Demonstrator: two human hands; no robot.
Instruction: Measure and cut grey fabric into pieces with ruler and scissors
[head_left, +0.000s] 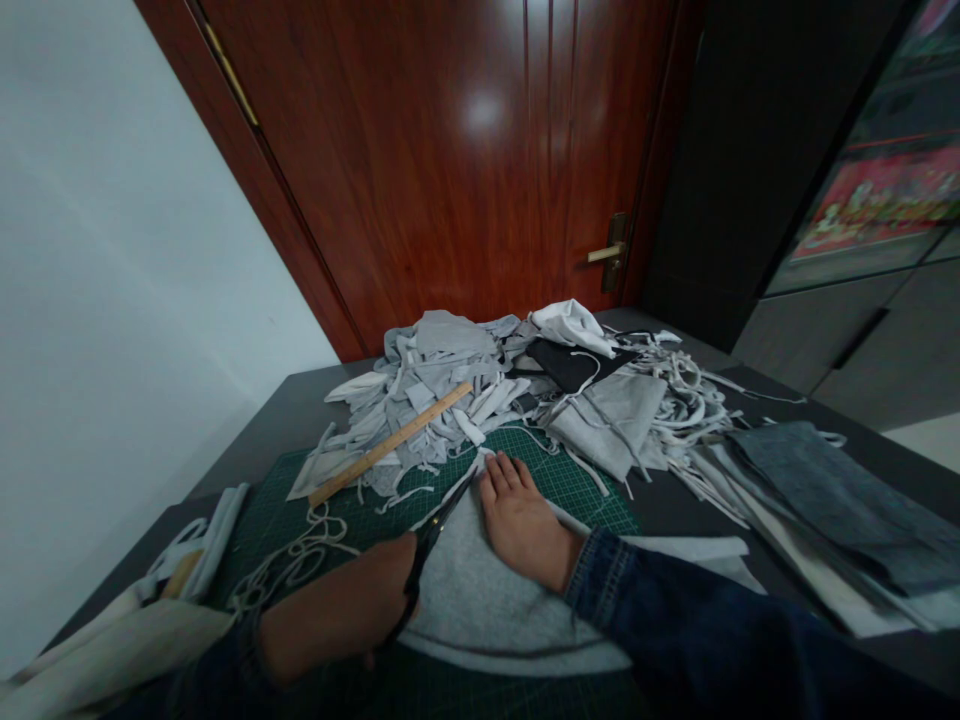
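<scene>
My left hand (pixel 386 590) is wrapped round the handles of a pair of black scissors (pixel 429 535). The blades point away from me, along the left edge of a piece of grey fabric (pixel 480 590). That fabric lies on a green cutting mat (pixel 277 510), its far end narrowing to a tip. My right hand (pixel 525 515) rests flat on the fabric with its fingers stretched out, just right of the blade tips. Whether the blades are apart is too small to tell.
A heap of grey fabric scraps (pixel 442 350) lies behind the mat, with a wooden ruler (pixel 390 445) across it. Cords (pixel 300 555) curl at the left. Folded dark grey cloth (pixel 847 490) lies at the right. Behind the table stands a brown door (pixel 450 180).
</scene>
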